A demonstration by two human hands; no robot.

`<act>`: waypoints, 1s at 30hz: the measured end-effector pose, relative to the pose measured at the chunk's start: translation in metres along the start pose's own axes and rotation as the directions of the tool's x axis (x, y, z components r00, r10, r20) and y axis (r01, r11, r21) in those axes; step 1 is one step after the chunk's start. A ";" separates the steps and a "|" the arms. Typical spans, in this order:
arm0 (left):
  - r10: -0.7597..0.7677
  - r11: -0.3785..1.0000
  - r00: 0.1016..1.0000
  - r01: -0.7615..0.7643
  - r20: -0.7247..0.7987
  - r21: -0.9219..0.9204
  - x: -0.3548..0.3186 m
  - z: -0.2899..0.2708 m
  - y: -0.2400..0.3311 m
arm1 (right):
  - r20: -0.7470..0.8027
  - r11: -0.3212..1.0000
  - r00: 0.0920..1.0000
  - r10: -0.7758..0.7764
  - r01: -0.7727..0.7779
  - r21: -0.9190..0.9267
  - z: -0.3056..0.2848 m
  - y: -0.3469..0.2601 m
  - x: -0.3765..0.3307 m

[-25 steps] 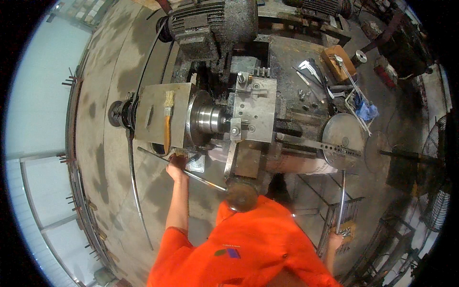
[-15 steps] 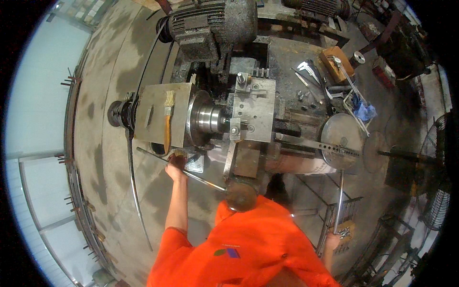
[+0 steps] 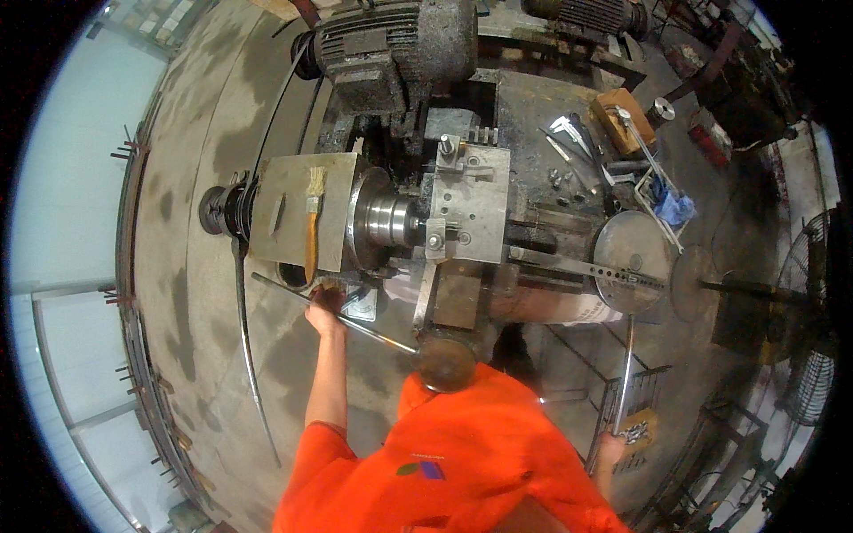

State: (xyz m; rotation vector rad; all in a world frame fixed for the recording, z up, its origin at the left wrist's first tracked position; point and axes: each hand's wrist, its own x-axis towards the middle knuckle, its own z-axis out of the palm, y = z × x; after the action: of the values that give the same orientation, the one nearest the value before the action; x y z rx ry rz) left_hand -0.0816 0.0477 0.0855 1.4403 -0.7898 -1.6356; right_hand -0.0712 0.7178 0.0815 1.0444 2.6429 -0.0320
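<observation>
My left hand [image 3: 323, 313] is closed round a long metal bar handle [image 3: 378, 336], which runs from a round dark hub [image 3: 446, 364] close to my orange shirt. At the lower right my right hand [image 3: 608, 449] grips the end of another metal bar handle [image 3: 627, 373], reaching down from a large round disc [image 3: 633, 262]. Between them is a lathe-like machine. Its shiny stepped cylinder [image 3: 389, 220] faces a bolted metal tool block [image 3: 471, 202]. A brush [image 3: 312, 229] with a wooden handle lies on the flat headstock cover [image 3: 339, 200].
A large motor [image 3: 395, 53] stands behind the machine. Calipers [image 3: 570, 133], a wooden box [image 3: 622, 117] and a blue rag [image 3: 673, 204] lie at the right. A long lever [image 3: 249, 346] hangs at the left. A fan cage [image 3: 807, 338] stands far right.
My right hand and the bar handle in it have swung slightly to the left. My left hand stays on its bar, almost unmoved.
</observation>
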 end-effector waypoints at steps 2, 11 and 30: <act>0.004 1.000 1.000 -0.004 0.003 -0.003 0.000 0.000 0.000 | 0.028 0.999 0.999 0.042 -0.042 -0.006 -0.009 -0.013 -0.008; 0.009 0.999 1.000 -0.008 0.020 -0.049 0.010 -0.007 -0.005 | 0.005 0.999 0.999 -0.044 0.044 0.032 0.020 0.014 -0.001; -0.001 1.000 0.999 -0.001 0.053 0.028 0.001 -0.011 -0.003 | 0.065 0.983 0.989 -0.131 0.138 -0.120 0.005 0.040 0.068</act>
State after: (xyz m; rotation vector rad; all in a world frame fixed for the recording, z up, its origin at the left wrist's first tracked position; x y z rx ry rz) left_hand -0.0714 0.0487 0.0811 1.4213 -0.8454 -1.6748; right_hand -0.0900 0.7919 0.0606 0.8125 2.6219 0.0719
